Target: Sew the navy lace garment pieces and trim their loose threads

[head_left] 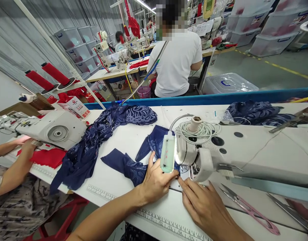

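Observation:
My left hand [156, 179] is at the sewing machine [204, 164], its fingers closed on the edge of a navy fabric piece [133, 169] with a paisley-like print. The piece spreads left over the table and runs up beside the needle area. My right hand [202, 202] lies with fingers stretched out on the machine bed, fingertips at the fabric's edge close to the left fingertips. A pale green lamp [168, 152] on a bendy neck hangs over my left hand and hides part of the cloth. The needle itself is hard to make out.
Pink-handled scissors [254, 211] and a second metal blade [289, 211] lie at right. A navy fabric heap [93, 144] covers the table's left side. A co-worker's hand [28, 147] works red cloth [49, 158] at another machine [55, 130]. A person [175, 63] sits ahead.

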`<state>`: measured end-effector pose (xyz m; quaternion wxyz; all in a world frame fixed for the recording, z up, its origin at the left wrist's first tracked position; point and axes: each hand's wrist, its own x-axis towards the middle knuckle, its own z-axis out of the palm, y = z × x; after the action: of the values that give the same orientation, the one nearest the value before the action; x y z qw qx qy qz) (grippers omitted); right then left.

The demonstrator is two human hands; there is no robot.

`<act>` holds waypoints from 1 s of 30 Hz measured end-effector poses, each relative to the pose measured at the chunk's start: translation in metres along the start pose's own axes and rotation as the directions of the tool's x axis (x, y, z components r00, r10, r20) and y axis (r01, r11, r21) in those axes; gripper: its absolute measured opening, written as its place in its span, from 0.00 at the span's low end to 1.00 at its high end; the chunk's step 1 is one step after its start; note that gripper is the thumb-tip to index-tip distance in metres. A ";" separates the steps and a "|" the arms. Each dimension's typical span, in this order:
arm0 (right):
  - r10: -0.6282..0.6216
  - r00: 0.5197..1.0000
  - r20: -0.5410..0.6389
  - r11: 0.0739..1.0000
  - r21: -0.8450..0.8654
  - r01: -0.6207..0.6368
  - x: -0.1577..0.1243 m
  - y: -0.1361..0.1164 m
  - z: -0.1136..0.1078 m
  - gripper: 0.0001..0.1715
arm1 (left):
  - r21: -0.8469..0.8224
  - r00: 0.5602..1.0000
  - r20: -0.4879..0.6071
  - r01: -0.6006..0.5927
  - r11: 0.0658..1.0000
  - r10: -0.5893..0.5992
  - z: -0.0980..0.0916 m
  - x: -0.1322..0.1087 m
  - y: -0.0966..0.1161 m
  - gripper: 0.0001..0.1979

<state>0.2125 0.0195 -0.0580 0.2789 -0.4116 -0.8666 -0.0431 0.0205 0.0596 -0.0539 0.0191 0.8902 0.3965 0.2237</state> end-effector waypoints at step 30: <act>-0.001 0.998 0.064 1.000 -0.001 0.002 0.003 0.009 0.002 0.21 | -0.016 0.998 0.060 0.029 0.999 -0.028 -0.001 0.011 -0.004 0.08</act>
<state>0.2170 0.0284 -0.0592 0.2507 -0.4123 -0.8753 -0.0308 0.0240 0.0699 -0.0491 0.0416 0.8905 0.4066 0.2000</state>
